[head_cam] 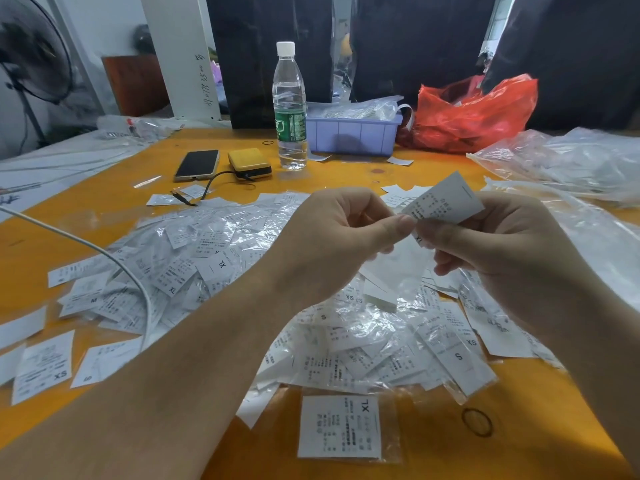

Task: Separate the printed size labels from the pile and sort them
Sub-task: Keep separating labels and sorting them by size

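- Between the two raised hands, a printed label [445, 202] is pinched at its lower edge: the left hand [332, 237] nips it with thumb and forefinger, and the right hand [498, 244] grips it from the other side. This looks like peeling one label apart from another, or turning it to read the size.
- Below both hands spreads the pile of labels [346, 341] in clear sleeves, with XS, S, M and XL markings visible.
- Nearer than the hands lies a single XL label [341, 426], probably an already sorted one, with a rubber band [477, 422] to its right.
- Beyond the hands stand a water bottle [290, 105], a phone [196, 164] and a blue tray [353, 135].
- A white cable [114, 258] crosses the pile left of the left hand and could snag loose labels.
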Action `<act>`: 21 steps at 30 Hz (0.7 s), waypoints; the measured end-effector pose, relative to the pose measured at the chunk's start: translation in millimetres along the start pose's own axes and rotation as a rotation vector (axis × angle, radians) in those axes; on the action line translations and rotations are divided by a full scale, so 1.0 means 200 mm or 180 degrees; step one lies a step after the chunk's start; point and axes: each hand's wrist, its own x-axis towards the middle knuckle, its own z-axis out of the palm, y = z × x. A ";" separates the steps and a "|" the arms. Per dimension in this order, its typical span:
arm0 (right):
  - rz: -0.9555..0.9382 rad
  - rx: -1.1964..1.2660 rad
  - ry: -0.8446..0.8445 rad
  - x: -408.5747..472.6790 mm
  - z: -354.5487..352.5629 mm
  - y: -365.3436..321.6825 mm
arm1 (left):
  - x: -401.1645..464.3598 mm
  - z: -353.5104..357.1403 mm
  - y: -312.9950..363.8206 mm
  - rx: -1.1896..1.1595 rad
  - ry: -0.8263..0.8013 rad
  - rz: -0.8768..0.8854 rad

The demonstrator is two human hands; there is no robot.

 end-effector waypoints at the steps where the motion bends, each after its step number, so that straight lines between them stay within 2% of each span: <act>1: 0.0007 0.0019 -0.0031 0.00 0.00 0.00 | 0.00 0.00 0.00 -0.0013 0.0019 0.0009; 10: 0.0312 0.0262 -0.0592 0.01 -0.01 0.01 | 0.01 -0.01 -0.01 0.0000 -0.0105 -0.0019; 14: 0.0329 0.0707 -0.0438 0.02 -0.01 0.02 | 0.01 -0.02 0.00 -0.0038 -0.0047 -0.0070; 21: 0.0319 0.0365 -0.0440 0.00 0.01 0.02 | 0.01 -0.01 0.00 -0.0104 -0.0115 -0.0084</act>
